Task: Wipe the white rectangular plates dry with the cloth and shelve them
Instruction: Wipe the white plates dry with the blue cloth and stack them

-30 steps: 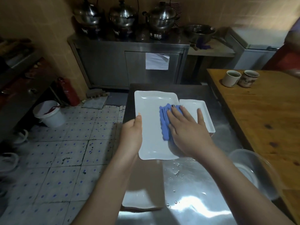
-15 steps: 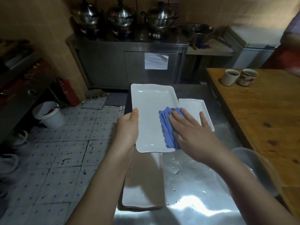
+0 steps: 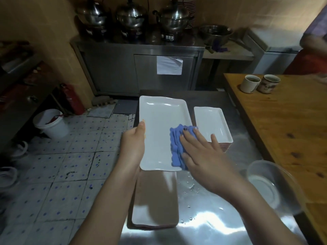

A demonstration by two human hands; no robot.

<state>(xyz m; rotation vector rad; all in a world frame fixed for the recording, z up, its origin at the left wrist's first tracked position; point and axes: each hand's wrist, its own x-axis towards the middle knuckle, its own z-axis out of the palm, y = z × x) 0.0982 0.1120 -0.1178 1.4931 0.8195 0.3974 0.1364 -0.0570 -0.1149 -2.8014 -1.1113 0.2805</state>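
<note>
Head view: the left hand (image 3: 134, 144) grips the left edge of a white plate (image 3: 162, 124), thumb on the rim and fingers hidden beneath, holding it above the steel counter (image 3: 212, 227). The right hand (image 3: 203, 156) lies flat with fingers spread, pressing the blue cloth (image 3: 177, 147) onto the plate's near right part. A stack (image 3: 212, 124) of smaller white plates stands just right of it. Another pile (image 3: 154, 206) lies nearer, under the held plate. A clear bowl (image 3: 270, 184) sits at right, and two cups (image 3: 259, 84) stand on the wooden table (image 3: 283, 129).
</note>
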